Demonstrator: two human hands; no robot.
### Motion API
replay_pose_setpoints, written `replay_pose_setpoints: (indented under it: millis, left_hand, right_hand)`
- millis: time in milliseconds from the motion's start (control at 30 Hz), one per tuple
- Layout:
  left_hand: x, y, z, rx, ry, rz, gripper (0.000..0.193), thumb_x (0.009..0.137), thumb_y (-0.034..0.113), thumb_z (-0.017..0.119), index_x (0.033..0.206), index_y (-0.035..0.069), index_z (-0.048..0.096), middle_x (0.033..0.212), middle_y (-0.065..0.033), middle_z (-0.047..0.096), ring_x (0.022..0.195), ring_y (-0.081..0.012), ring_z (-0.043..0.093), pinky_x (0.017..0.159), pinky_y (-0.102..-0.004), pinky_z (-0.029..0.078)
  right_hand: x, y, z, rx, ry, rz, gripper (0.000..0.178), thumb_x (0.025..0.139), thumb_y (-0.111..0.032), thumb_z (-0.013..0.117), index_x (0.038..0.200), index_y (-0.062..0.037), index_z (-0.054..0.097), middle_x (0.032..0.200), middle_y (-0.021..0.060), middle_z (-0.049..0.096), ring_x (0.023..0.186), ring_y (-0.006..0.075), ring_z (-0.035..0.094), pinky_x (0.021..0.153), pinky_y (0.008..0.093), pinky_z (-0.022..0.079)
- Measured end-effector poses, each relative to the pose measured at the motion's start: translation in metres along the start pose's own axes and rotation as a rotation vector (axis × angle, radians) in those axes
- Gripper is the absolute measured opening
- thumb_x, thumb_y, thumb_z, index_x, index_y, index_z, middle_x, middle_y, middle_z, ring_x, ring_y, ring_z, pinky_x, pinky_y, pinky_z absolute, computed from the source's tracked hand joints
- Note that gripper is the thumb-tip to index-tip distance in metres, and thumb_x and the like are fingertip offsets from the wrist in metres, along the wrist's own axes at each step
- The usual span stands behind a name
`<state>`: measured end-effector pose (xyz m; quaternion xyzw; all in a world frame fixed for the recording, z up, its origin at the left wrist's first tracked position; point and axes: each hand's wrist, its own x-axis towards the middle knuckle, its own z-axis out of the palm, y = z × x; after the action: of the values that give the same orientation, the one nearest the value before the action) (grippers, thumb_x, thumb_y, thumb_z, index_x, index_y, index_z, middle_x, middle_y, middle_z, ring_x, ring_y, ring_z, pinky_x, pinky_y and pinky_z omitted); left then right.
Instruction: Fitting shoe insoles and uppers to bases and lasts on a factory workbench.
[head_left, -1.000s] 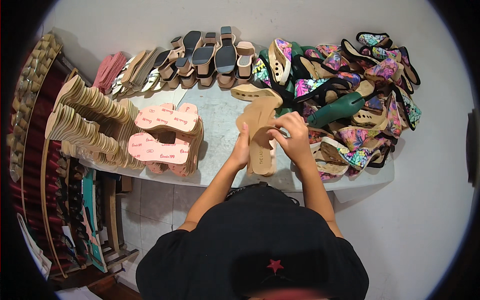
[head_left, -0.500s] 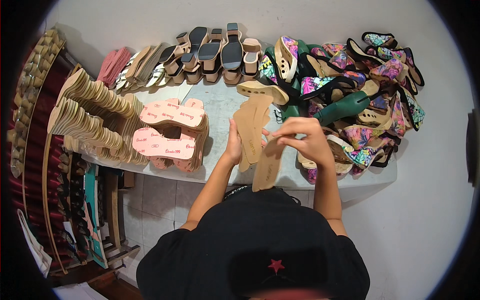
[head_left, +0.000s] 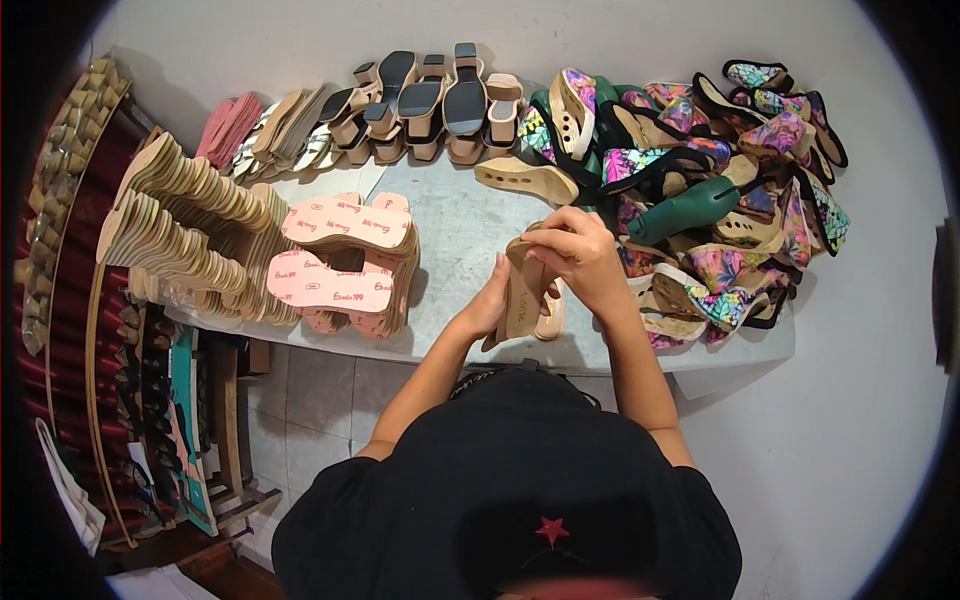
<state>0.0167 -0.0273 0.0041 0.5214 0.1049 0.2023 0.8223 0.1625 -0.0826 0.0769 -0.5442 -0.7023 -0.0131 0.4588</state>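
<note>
Tan shoe insoles (head_left: 522, 302) are held together in a stack above the table's front edge, their long sides pointing toward me. My left hand (head_left: 488, 302) is closed round the stack's left side, with some fingertips showing at its right. At the far end, my right hand (head_left: 583, 256) pinches the top insole between thumb and fingers. Beside the stack, partly hidden by my hands, the rounded end of a paler sole piece (head_left: 549, 318) shows. A bare beige wedge sole (head_left: 527, 181) lies on the table just beyond my hands.
Pink printed insoles (head_left: 330, 284) are stacked left of my hands, beside long rows of tan soles (head_left: 185, 240). Heeled sandals (head_left: 420, 105) line the back. Colourful wedge shoes (head_left: 735, 255) and green shoe lasts (head_left: 685, 212) heap up on the right of the grey table (head_left: 445, 240).
My right hand has moved left, bringing its insole onto those in my left hand. The fanned insoles are now gathered into a tighter stack.
</note>
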Motion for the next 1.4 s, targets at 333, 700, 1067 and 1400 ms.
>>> replay_pose_setpoints:
  millis: [333,700,1067,1400]
  left_hand:
    - [0.002,-0.003,0.002,0.123,0.002,0.008,0.079,0.085,0.067,0.013,0.115,0.001,0.044,0.091,-0.0128,0.056,0.076,-0.0181,0.057,0.067,-0.0300,0.049]
    - [0.010,0.005,0.010,-0.526,0.239,-0.026,0.059,0.093,0.052,0.025,0.114,0.002,0.049,0.102,-0.0119,0.058,0.086,-0.0196,0.061,0.075,-0.0320,0.051]
    - [0.014,-0.009,-0.015,-0.278,0.371,-0.030,0.032,0.096,0.027,0.037,0.107,0.000,0.050,0.094,-0.0124,0.060,0.080,-0.0204,0.063,0.069,-0.0329,0.052]
    - [0.003,0.002,-0.001,0.068,0.305,0.096,0.054,0.097,0.043,0.021,0.109,-0.002,0.049,0.093,-0.0120,0.059,0.081,-0.0173,0.060,0.071,-0.0302,0.050]
  right_hand:
    - [-0.008,0.003,0.003,-0.136,0.047,-0.034,0.019,0.064,-0.014,0.071,0.083,-0.0145,0.067,0.083,-0.0012,0.055,0.076,0.0163,0.052,0.067,0.0316,0.036]
    - [-0.021,-0.002,0.008,-0.114,0.135,-0.130,0.017,0.063,-0.001,0.067,0.075,-0.0101,0.059,0.082,0.0010,0.063,0.084,0.0215,0.059,0.083,0.0377,0.040]
    - [-0.025,-0.020,-0.041,0.157,-0.002,0.015,0.017,0.063,0.001,0.070,0.075,-0.0069,0.062,0.073,0.0035,0.063,0.068,0.0197,0.059,0.069,0.0295,0.044]
    - [-0.006,-0.014,-0.035,0.207,-0.084,0.250,0.019,0.069,-0.005,0.069,0.088,-0.0022,0.067,0.076,0.0098,0.065,0.066,0.0196,0.060,0.063,0.0281,0.047]
